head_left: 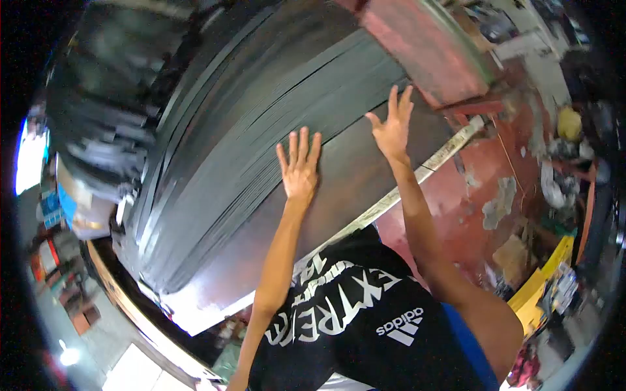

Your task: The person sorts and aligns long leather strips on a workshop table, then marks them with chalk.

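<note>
Long dark grey strips (261, 140) lie side by side in a wide bundle across a dark worktable (355, 173). My left hand (300, 171) is over the near edge of the bundle, palm down, fingers stretched out and slightly apart. Farther right, my right hand (393, 130) is open with its thumb out to the side, fingertips by the strips' near edge at their right end. Neither hand is closed around anything.
A worn reddish block (427, 55) stands at the strips' right end. The table's pale, scuffed front edge (391, 195) runs close to my body. More dark strips (107, 150) hang at the left. A yellow piece (544, 280) and clutter are at the right.
</note>
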Tool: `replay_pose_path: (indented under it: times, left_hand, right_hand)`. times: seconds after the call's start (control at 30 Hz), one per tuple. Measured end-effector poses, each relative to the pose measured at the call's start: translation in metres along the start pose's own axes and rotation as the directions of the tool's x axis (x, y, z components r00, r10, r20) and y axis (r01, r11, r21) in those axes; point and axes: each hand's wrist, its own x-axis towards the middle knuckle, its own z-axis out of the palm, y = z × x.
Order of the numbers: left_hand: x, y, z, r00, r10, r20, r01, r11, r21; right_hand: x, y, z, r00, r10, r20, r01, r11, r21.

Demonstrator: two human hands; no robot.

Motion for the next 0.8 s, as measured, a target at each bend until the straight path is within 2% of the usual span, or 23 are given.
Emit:
replay_pose_path:
  times: [0.03, 0.07, 0.1, 0.13, 0.17, 0.23, 0.3, 0.37, 0.43, 0.47, 0.57, 0.63, 0.7, 0.8]
  left_hand:
    - [0.000, -0.002, -0.001, 1.000, 0.003, -0.006, -0.003, 1.000, 0.001]
    - [0.002, -0.001, 0.000, 0.998, -0.054, -0.012, 0.054, 0.998, 0.023]
    - [0.003, 0.000, -0.002, 0.999, -0.025, -0.022, 0.024, 0.999, -0.030]
    - [-0.003, -0.003, -0.007, 0.999, 0.007, -0.033, -0.010, 0.997, -0.082]
    - [-0.014, -0.007, -0.013, 0.998, -0.047, -0.035, 0.045, 0.997, -0.065]
    - [-0.036, -0.013, -0.022, 0.984, -0.166, -0.070, 0.154, 0.976, -0.151]
    - [-0.093, -0.037, -0.030, 0.960, -0.267, -0.089, 0.257, 0.961, -0.105]
    - [-0.161, -0.065, -0.032, 0.837, -0.519, -0.174, 0.507, 0.855, -0.111]
    - [-0.219, -0.092, -0.028, 0.761, -0.631, -0.152, 0.640, 0.768, 0.020]
    - [-0.235, -0.109, -0.025, 0.755, -0.634, -0.166, 0.648, 0.761, 0.041]
    - [-0.220, -0.151, -0.041, 0.714, -0.686, -0.141, 0.701, 0.698, 0.146]
    - [-0.218, -0.163, -0.027, 0.736, -0.649, -0.193, 0.677, 0.718, 0.166]
    - [-0.220, -0.162, -0.029, 0.739, -0.648, -0.185, 0.669, 0.737, 0.090]
    - [-0.240, -0.167, -0.029, 0.770, -0.589, -0.243, 0.584, 0.805, -0.101]
  right_hand:
    - [-0.001, -0.015, -0.003, 0.999, -0.030, 0.031, 0.029, 0.999, 0.032]
    - [-0.005, -0.032, -0.009, 0.980, -0.122, 0.157, 0.126, 0.992, -0.015]
    - [-0.007, -0.046, -0.010, 0.935, -0.214, 0.283, 0.236, 0.971, -0.046]
    - [-0.011, -0.050, -0.001, 0.905, -0.295, 0.308, 0.303, 0.953, 0.023]
    - [-0.013, -0.052, 0.006, 0.883, -0.334, 0.330, 0.333, 0.941, 0.063]
    - [-0.012, -0.048, 0.014, 0.869, -0.365, 0.334, 0.424, 0.897, -0.124]
    - [-0.011, -0.047, 0.015, 0.868, -0.392, 0.306, 0.443, 0.889, -0.119]
    - [-0.013, -0.046, 0.019, 0.864, -0.409, 0.293, 0.459, 0.879, -0.127]
    - [-0.013, -0.044, 0.019, 0.855, -0.419, 0.305, 0.472, 0.873, -0.125]
    - [-0.013, -0.042, 0.021, 0.851, -0.431, 0.300, 0.485, 0.864, -0.134]
    - [-0.015, -0.041, 0.022, 0.841, -0.448, 0.305, 0.510, 0.844, -0.168]
    - [-0.022, -0.051, 0.024, 0.824, -0.469, 0.319, 0.531, 0.834, -0.146]
    - [-0.038, -0.081, 0.029, 0.732, -0.567, 0.378, 0.630, 0.775, -0.057]
    - [-0.081, -0.143, 0.045, 0.573, -0.620, 0.535, 0.712, 0.700, 0.049]
